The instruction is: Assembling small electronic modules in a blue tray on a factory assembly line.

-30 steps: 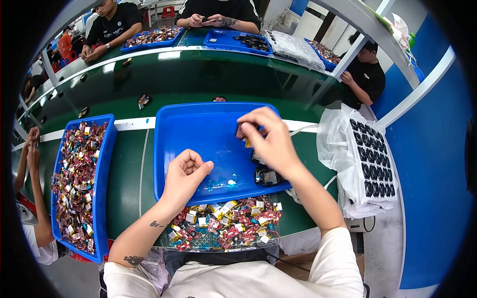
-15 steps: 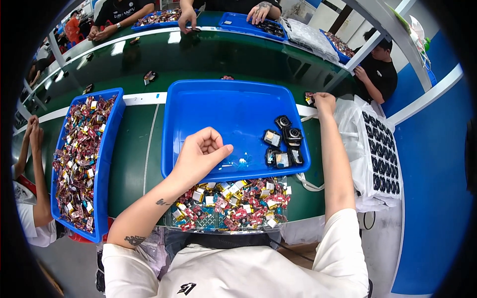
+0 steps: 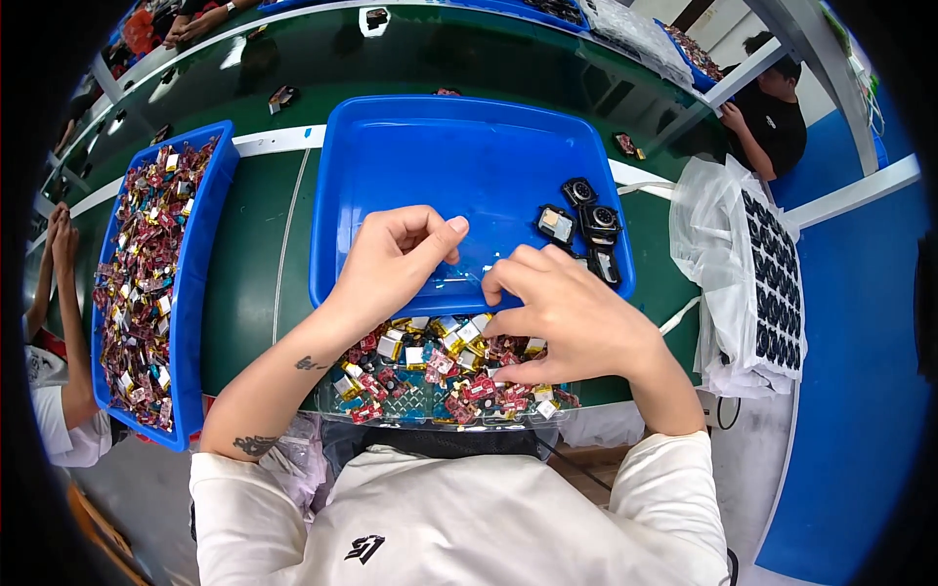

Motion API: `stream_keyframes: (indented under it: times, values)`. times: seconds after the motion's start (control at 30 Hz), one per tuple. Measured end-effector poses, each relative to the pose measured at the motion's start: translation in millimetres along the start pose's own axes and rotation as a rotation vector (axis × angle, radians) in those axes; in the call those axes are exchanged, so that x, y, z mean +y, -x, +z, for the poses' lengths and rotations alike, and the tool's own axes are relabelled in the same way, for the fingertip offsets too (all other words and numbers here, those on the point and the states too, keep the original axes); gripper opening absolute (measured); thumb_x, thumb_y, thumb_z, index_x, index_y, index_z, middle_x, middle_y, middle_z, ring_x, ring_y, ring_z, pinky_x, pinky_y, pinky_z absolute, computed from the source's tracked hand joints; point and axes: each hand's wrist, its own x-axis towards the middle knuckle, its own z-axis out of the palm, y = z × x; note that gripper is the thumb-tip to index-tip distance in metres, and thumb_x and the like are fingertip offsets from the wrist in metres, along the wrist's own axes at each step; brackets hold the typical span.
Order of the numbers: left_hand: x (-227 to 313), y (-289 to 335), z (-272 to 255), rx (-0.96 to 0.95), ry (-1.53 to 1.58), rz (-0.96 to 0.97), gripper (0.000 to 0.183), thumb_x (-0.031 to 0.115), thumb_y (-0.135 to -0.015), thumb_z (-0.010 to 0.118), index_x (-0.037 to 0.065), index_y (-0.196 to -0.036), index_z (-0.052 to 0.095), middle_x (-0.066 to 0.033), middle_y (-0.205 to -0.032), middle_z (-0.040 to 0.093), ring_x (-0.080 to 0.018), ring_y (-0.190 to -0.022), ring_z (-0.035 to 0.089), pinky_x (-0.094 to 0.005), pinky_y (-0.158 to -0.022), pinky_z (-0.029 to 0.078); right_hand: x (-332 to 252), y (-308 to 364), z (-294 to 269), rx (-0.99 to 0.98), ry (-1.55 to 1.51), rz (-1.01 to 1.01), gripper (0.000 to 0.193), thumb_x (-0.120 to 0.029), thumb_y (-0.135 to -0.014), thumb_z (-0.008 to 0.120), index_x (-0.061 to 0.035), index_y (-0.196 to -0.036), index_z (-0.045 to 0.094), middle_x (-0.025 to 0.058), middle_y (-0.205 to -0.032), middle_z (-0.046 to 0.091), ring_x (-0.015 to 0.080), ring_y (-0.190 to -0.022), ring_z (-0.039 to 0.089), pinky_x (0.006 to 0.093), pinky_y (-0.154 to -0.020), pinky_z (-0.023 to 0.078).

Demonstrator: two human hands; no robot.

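Observation:
My right hand [image 3: 572, 308] is spread, thumb and fingers apart, over a clear plastic tray [image 3: 401, 408] heaped with small parts [image 3: 479, 393]: red circuit boards with silver-and-yellow cells. It seems to hold nothing. My left hand [image 3: 391, 262] is curled above the near left part of a large blue tray [image 3: 430, 137], thumb close to the bent fingers; whatever lies inside it is hidden. Several black watch-like cases [image 3: 598, 223] sit at the tray's right side, partly covered by my right hand. Bits of blue-white scrap [image 3: 474, 276] lie on the tray floor between my hands.
On the left stands a long blue tray [image 3: 230, 186] full of similar parts. A white-wrapped stack of black pieces [image 3: 774, 278] is at the right. The green belt [image 3: 391, 59] beyond carries scattered parts, including a red-board part [image 3: 627, 145]. Other people sit around it.
My right hand has come back from the belt at the right to the heaped parts, leaving a red-board part behind on the belt. My left hand stays curled. The view has tilted downward.

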Motion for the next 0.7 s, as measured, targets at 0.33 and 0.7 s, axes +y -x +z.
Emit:
stream_keyframes:
  times: [0.33, 0.7]
  values:
    - [0, 10, 3, -0.062, -0.026, 0.107, 0.018, 0.015, -0.085, 0.067, 0.002, -0.074, 0.061, 0.0022, -0.067, 0.057, -0.0025, -0.062, 0.048, -0.019, -0.056, 0.039, 20, 7, 29, 0.302, -0.984, 0.168, 0.026, -0.006, -0.071, 0.078, -0.0001, -0.094, 0.067, 0.0079, -0.087, 0.067, 0.0101, -0.073, 0.059, 0.0213, -0.061, 0.045]
    - [3, 9, 3, -0.145, -0.114, 0.434, 0.009, 0.004, -0.077, 0.069, 0.0, -0.085, 0.066, -0.0062, -0.076, 0.062, -0.0087, -0.064, 0.056, -0.0216, -0.058, 0.043, 22, 5, 34, 0.438, -1.213, 0.346, 0.025, 0.002, -0.079, 0.068, 0.0032, -0.103, 0.058, 0.0086, -0.095, 0.063, 0.0105, -0.085, 0.062, 0.0228, -0.077, 0.05]
